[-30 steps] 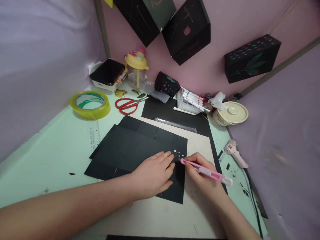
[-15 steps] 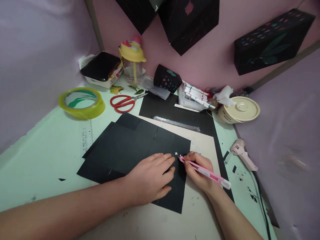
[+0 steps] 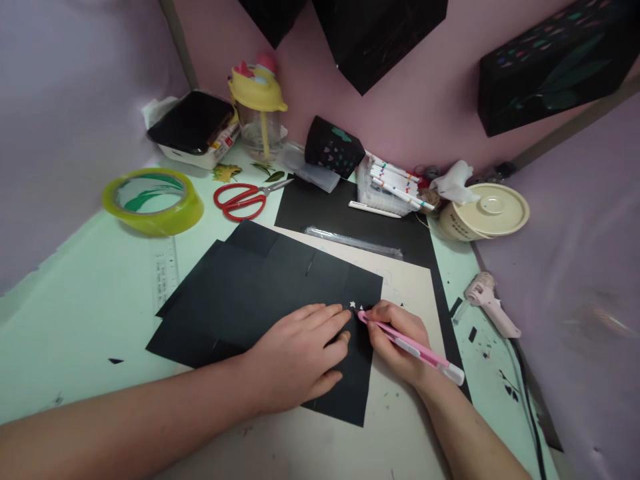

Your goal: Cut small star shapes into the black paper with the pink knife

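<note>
A sheet of black card point(image 3: 235, 287) with crease lines lies tilted on a pale board point(image 3: 415, 287). My left hand point(image 3: 303, 360) rests flat on the card, fingers spread and holding nothing. In my right hand point(image 3: 397, 337) is a pink craft knife point(image 3: 415, 348), gripped like a pen. Its tip meets the card just beyond my left fingertips. Beside the tip a small star-shaped cutout point(image 3: 353, 305) shows pale through the card, with another tiny pale opening right of it.
Red-handled scissors point(image 3: 243, 201), yellow-green tape point(image 3: 155, 200) and a clear ruler point(image 3: 165, 270) lie at left. Behind stand a yellow-lidded bottle point(image 3: 257, 110) and a box of markers point(image 3: 390, 187). A cream lidded bowl point(image 3: 485, 210) and glue gun point(image 3: 493, 303) are at right.
The view has shifted slightly, so things at the back sit a little higher. Both hands stay nearly in place, and the knife tip remains close to the star cutout.
</note>
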A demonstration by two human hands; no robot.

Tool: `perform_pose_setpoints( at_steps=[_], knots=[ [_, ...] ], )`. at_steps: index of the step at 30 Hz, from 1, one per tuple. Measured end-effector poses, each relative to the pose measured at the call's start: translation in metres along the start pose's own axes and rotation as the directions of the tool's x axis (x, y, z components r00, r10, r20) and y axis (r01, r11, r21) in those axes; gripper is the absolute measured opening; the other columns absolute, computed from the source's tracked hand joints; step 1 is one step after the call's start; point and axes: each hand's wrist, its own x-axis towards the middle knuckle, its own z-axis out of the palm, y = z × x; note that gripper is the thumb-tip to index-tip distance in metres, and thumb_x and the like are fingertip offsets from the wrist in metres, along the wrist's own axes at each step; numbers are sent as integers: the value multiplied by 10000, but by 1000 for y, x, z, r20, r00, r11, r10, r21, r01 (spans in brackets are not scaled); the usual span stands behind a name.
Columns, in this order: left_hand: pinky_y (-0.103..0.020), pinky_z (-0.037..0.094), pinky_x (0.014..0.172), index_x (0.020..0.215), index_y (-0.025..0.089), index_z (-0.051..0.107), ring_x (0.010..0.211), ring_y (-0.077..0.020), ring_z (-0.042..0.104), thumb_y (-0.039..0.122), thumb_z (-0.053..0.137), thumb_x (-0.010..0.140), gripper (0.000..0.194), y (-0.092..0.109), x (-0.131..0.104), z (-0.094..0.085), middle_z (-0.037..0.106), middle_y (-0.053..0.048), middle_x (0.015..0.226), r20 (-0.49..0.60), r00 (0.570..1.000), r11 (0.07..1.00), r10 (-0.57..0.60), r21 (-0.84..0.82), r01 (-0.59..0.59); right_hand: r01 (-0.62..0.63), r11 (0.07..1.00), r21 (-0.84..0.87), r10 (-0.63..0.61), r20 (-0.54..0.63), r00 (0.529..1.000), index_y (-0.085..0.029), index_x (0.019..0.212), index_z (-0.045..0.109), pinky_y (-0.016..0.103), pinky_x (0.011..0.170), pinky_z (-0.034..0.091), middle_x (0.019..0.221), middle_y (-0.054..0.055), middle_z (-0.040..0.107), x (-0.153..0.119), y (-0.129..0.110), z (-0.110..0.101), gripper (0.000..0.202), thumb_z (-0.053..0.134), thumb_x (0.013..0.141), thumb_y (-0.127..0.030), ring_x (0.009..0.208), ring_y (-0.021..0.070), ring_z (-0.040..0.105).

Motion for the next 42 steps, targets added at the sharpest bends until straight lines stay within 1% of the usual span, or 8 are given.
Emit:
perform_pose_setpoints(
  at_steps=[4, 8, 11, 20, 27, 35, 39, 42],
  knots=[
    [-421, 364, 1068, 1146, 141, 586, 1274, -287, 468, 369, 609, 841, 382, 0, 0, 0, 527, -145, 1351, 0, 1000, 1000, -6, -4, 6, 32, 999, -23, -31, 47, 998, -210, 827, 524, 271, 582, 433, 748, 22, 574, -1, 3, -1, 177, 552, 829, -36, 637, 140, 547],
    [-419, 369, 1066, 1138, 137, 590, 1275, -289, 465, 356, 617, 834, 376, 0, 1, 0, 528, -149, 1347, -1, 1000, 1000, -14, -5, 14, 125, 989, -81, -117, 96, 988, -213, 850, 512, 280, 600, 444, 749, 31, 581, -1, 5, -3, 192, 543, 826, -26, 659, 152, 548],
    [-423, 372, 1064, 1137, 136, 590, 1273, -296, 466, 346, 624, 829, 374, 0, 1, -1, 518, -158, 1355, 0, 1000, 1000, -14, -9, 14, 172, 976, -134, -160, 99, 982, -212, 856, 514, 274, 585, 440, 750, 34, 581, -1, 6, -3, 181, 535, 830, -34, 643, 147, 537],
    [-427, 375, 1068, 1148, 140, 583, 1276, -290, 463, 345, 606, 846, 365, 1, 0, -2, 511, -153, 1364, 16, 1000, 1000, -24, -8, 24, 148, 974, -173, -135, 86, 987, -230, 793, 493, 273, 551, 437, 701, 22, 576, -1, 1, -3, 178, 487, 847, -60, 596, 142, 530],
    [-431, 380, 1064, 1160, 139, 578, 1284, -295, 459, 352, 592, 855, 373, 1, -1, -1, 509, -155, 1369, 16, 1000, 1000, -17, -3, 17, 153, 976, -153, -142, 78, 987, -231, 835, 511, 274, 583, 472, 730, 28, 598, -1, 3, -2, 177, 515, 853, -55, 644, 149, 567],
    [-421, 387, 1059, 1139, 140, 590, 1272, -290, 469, 359, 612, 843, 369, 2, 0, -3, 519, -153, 1356, 9, 1000, 1000, -16, 10, 16, 124, 980, -156, -115, 69, 991, -229, 791, 496, 266, 557, 457, 691, 13, 571, -2, 2, -2, 175, 505, 858, -68, 603, 141, 548],
    [-421, 386, 1060, 1135, 140, 589, 1274, -289, 466, 354, 613, 842, 364, 2, 0, -4, 522, -155, 1352, 9, 1000, 1000, -15, 8, 15, 119, 984, -135, -111, 67, 992, -233, 816, 506, 277, 593, 477, 731, 25, 591, -2, 3, -1, 166, 509, 857, -72, 651, 149, 570],
    [-426, 387, 1057, 1143, 137, 586, 1276, -295, 464, 353, 608, 845, 368, 1, 0, -4, 516, -158, 1358, 11, 1000, 1000, -15, 5, 15, 119, 984, -132, -111, 67, 991, -232, 814, 508, 274, 571, 460, 719, 23, 579, -2, 3, -1, 167, 508, 851, -69, 626, 145, 549]
  ],
)
